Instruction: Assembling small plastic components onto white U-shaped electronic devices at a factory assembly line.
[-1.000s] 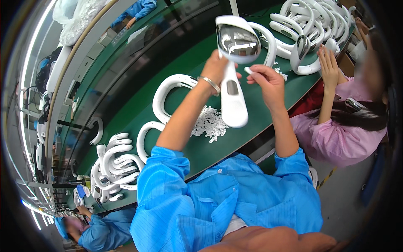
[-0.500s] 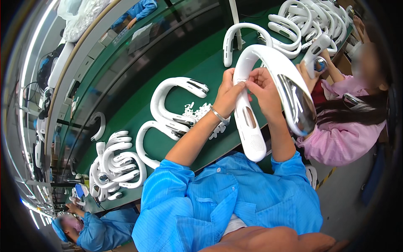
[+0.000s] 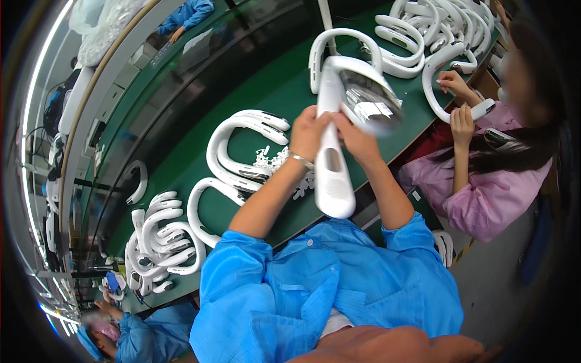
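Observation:
A white U-shaped neck fan (image 3: 334, 189) is raised above the bench edge in front of me, its perforated rounded end pointing down toward me. My left hand (image 3: 308, 134) is closed round its arm from the left, fingers partly behind it. On the other side my right hand (image 3: 358, 139) grips the same arm with the thumb near the left one. The fan's other end, a shiny mirrored panel (image 3: 369, 97), is tilted up and blurred by motion. Small white plastic pieces (image 3: 270, 159) lie in a heap left of my hands, beside two nested neck fans (image 3: 227, 142).
A single neck fan (image 3: 201, 202) and a pile of them (image 3: 163, 236) lie left on the green bench (image 3: 181, 160). Another fan (image 3: 316, 54) stands beyond my hands, near a larger pile (image 3: 445, 24). A co-worker in pink (image 3: 484, 187) handles a neck fan (image 3: 431, 81) at right.
The neck fan in my hands has moved left and been turned, so its mirrored end swung up and away. At right, the co-worker's fan has also changed position.

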A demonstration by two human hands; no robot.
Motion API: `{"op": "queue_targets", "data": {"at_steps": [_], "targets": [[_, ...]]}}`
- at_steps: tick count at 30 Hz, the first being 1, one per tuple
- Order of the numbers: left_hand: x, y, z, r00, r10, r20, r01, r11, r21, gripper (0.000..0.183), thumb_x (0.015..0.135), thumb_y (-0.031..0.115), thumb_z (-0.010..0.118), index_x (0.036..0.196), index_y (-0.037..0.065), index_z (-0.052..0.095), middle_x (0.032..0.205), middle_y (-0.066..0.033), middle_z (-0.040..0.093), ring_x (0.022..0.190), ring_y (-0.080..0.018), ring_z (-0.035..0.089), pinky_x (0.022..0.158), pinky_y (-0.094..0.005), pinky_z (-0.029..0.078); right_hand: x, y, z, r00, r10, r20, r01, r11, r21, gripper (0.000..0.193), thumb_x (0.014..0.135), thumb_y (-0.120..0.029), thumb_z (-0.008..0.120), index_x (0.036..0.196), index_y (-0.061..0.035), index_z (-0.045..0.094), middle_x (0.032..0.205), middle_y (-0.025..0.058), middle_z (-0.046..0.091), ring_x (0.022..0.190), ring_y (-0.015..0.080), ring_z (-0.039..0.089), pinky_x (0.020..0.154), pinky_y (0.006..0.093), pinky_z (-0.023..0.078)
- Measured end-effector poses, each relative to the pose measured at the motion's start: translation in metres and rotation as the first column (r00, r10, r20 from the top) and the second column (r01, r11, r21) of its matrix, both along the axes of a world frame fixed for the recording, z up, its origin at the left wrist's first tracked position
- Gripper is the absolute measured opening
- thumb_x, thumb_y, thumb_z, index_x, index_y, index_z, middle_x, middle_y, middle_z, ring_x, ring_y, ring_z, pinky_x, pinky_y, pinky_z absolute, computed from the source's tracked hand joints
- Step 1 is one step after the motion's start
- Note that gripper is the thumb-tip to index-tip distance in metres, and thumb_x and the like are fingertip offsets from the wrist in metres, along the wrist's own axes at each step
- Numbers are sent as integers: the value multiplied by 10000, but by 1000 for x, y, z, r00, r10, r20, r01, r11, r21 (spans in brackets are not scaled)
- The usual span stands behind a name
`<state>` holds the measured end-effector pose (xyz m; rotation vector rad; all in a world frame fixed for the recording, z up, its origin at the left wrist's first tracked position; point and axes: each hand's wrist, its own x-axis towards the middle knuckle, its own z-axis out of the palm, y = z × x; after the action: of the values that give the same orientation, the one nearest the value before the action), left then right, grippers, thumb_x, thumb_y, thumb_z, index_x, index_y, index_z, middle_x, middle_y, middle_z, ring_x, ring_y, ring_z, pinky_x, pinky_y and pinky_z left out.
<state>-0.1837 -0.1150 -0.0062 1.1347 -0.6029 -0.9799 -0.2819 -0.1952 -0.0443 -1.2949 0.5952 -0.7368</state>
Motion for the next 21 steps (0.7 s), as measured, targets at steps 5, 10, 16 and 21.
{"op": "queue_targets", "data": {"at_steps": [5, 10, 16, 21], "targets": [[107, 64, 6, 921, 143, 363, -224, 955, 193, 170, 885, 141, 534, 976, -1, 561, 775, -111, 639, 632, -175, 643, 533, -271, 510, -40, -56, -4, 878, -468, -105, 264, 655, -708, 145, 799, -154, 650, 845, -16, 656, 758, 128, 653, 647, 256, 632, 599, 328, 482], [178, 118, 16, 205, 46, 978, -675, 730, 107, 283, 820, 193, 573, 1046, 23, 581, 881, -195, 655, 789, -338, 641, 706, -429, 485, -66, -116, -43, 734, -608, -302, 3, 448, -894, 201, 728, -103, 692, 919, -61, 642, 881, 152, 571, 816, 329, 580, 701, 429, 466], [166, 144, 6, 133, -227, 965, -873, 433, 223, 321, 828, 208, 567, 1115, 65, 568, 946, -210, 645, 889, -395, 608, 775, -457, 479, -57, -128, -63, 765, -605, -223, -13, 331, -943, 141, 723, -68, 675, 845, -23, 621, 812, 146, 552, 766, 329, 579, 672, 418, 473], [167, 138, 17, 29, -528, 849, -878, 392, 274, 491, 778, 310, 658, 1200, 94, 532, 1230, -164, 516, 1092, -364, 512, 854, -434, 471, -52, -123, -60, 729, -653, -206, -21, 278, -960, 140, 739, -107, 676, 801, -30, 576, 778, 133, 553, 738, 318, 580, 634, 418, 467]]}}
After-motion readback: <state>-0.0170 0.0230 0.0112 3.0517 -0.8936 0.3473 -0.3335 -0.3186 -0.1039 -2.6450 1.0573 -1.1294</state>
